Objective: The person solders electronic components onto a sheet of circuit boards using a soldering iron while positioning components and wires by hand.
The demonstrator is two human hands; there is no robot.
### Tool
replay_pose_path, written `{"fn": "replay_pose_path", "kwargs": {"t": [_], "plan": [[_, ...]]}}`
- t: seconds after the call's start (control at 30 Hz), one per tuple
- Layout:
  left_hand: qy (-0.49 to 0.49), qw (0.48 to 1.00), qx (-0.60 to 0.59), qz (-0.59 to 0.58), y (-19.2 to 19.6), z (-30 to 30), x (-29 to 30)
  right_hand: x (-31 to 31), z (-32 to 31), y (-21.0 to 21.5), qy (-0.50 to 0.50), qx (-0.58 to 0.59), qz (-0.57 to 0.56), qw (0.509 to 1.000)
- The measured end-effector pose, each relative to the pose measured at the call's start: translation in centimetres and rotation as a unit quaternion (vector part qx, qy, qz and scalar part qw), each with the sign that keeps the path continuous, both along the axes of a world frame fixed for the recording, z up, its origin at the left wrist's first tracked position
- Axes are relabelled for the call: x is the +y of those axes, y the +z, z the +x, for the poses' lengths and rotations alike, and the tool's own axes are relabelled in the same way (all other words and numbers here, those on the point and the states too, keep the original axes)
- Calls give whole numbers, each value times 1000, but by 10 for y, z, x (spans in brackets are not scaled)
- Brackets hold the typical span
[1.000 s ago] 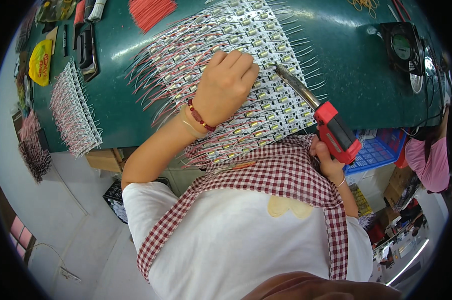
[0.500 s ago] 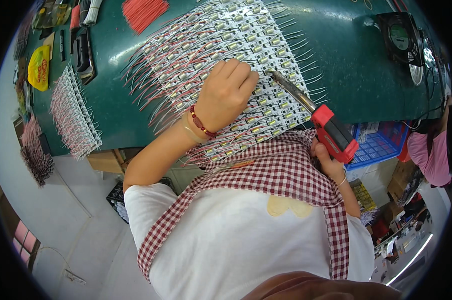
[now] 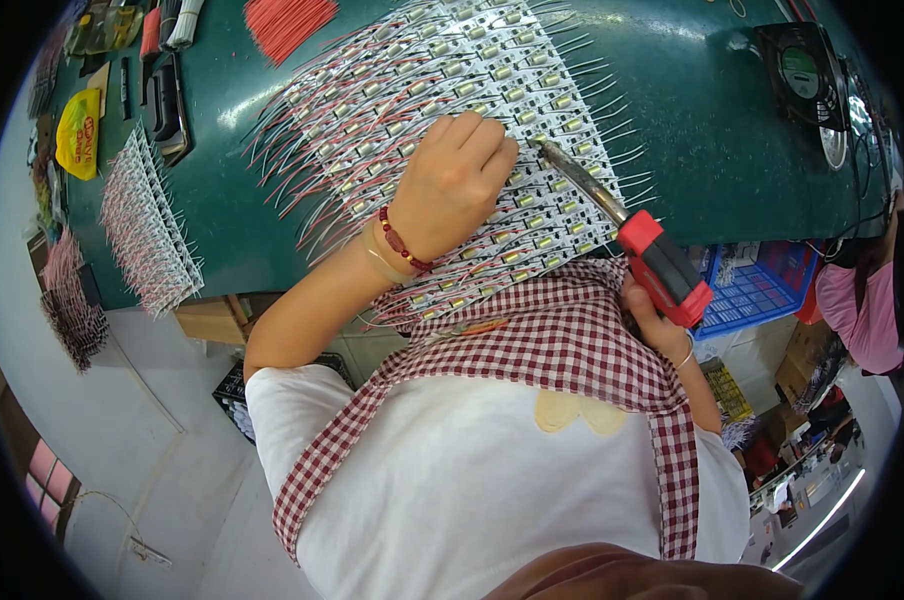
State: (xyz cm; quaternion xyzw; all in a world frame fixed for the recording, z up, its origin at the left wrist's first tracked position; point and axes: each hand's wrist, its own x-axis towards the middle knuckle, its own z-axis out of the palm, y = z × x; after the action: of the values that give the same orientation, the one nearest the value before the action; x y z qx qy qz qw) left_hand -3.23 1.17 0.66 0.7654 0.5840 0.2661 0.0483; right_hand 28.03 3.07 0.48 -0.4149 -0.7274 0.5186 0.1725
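Note:
A large panel of small white circuit boards [image 3: 572,215] lies on the green table, with red and white wires [image 3: 302,150] fringing its left side and dark-tipped ones its right. My left hand [image 3: 455,180] is closed over the middle of the panel, fingertips curled under and out of sight; whatever they pinch is hidden. From the right, my right hand [image 3: 652,318] grips a red and black soldering iron [image 3: 662,265]. Its metal tip points at the boards just right of my left hand's fingers, at or very near a pad.
Left on the table lie a smaller wired panel [image 3: 152,225], a yellow bag [image 3: 77,135] and a black tool [image 3: 167,105]. Red wires [image 3: 287,25] are bundled at the back. A black fan [image 3: 800,75] stands far right, above a blue crate [image 3: 757,290]. Another person's pink sleeve [image 3: 862,310] shows beyond.
The soldering iron's handle has shifted slightly left and its tip a little to the right. My left hand stays almost in place, and the panel looks unmoved.

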Motion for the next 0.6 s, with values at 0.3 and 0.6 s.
{"fn": "replay_pose_path", "kwargs": {"t": [0.3, 0.6], "plan": [[6, 1000, 7, 4, 0, 1, 0, -2, 10, -6, 17, -16, 17, 1000], [19, 999, 48, -17, 6, 2, 0, -4, 4, 8, -60, 86, -104, 989]]}}
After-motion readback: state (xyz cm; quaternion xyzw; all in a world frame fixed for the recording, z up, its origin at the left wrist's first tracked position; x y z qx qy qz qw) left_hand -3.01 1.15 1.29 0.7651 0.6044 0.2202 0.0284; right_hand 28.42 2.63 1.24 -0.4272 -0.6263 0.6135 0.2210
